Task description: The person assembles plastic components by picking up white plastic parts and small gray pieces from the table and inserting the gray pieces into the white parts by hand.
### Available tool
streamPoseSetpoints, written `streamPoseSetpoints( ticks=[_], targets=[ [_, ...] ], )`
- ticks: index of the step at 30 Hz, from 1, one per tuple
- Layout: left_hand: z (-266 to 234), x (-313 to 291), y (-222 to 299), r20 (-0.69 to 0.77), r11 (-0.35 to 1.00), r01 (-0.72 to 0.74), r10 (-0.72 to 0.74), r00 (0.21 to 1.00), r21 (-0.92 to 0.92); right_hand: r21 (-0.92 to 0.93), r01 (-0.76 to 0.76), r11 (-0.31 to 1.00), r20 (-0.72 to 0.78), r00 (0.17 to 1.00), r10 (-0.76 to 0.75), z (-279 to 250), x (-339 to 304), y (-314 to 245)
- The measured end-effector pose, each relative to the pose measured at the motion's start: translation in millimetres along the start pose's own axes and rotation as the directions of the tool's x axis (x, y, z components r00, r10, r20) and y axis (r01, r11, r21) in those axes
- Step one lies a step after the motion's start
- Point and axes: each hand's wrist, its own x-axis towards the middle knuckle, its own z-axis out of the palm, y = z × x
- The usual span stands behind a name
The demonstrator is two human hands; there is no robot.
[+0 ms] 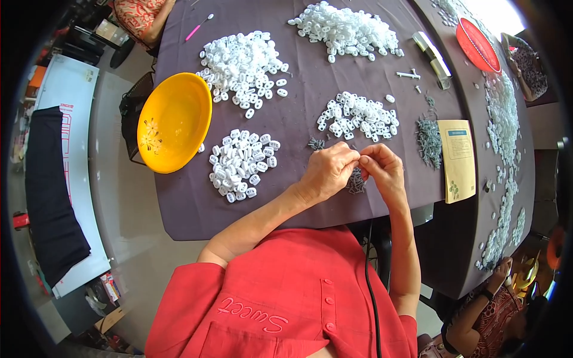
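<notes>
Above the near part of the dark tablecloth, my left hand and my right hand meet fingertip to fingertip. Both are closed in a pinch, and whatever small piece sits between them is hidden by the fingers. Just beyond lies a pile of white oval plastic pieces with holes. Small grey pieces form a heap partly covered by my hands, with a few more grey pieces beside my left knuckles. A separate pile of white oval pieces rests left of my left hand.
Two larger white piles lie farther back. A yellow bowl is at the left edge. Grey pieces and a tan booklet lie right. Another table holds white pieces and a red basket; people sit nearby.
</notes>
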Motion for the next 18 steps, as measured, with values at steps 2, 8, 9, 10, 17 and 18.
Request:
streamPoseSetpoints(
  ticks=[2,8,9,10,17,18],
  targets=[
    [-3,1,1,0.040,0.999,0.024,-0.025,0.999,0.027,0.039,-0.012,0.999,-0.028,1.000,0.013,1,-1,2],
    [-1,1,-4,0.066,0.997,0.069,-0.071,0.995,0.020,0.076,0.001,0.997,-0.028,1.000,0.001,2,-4,8],
    [-1,2,-4,0.066,0.999,0.044,-0.044,0.997,0.008,0.078,0.003,0.997,-0.027,1.000,-0.001,0,-3,10],
    [-5,5,-5,0.068,0.999,0.043,-0.043,0.997,0.010,0.103,0.007,0.995,-0.053,0.999,-0.001,-3,-3,12],
    [-38,34,-57,-0.212,0.928,0.180,-0.114,0.971,0.327,0.114,-0.002,0.994,-0.176,0.984,0.022,-12,-1,22],
    [-37,34,-61,-0.188,0.912,0.180,-0.117,0.975,0.369,0.097,-0.001,0.995,-0.164,0.986,0.017,-13,1,22]
  ],
)
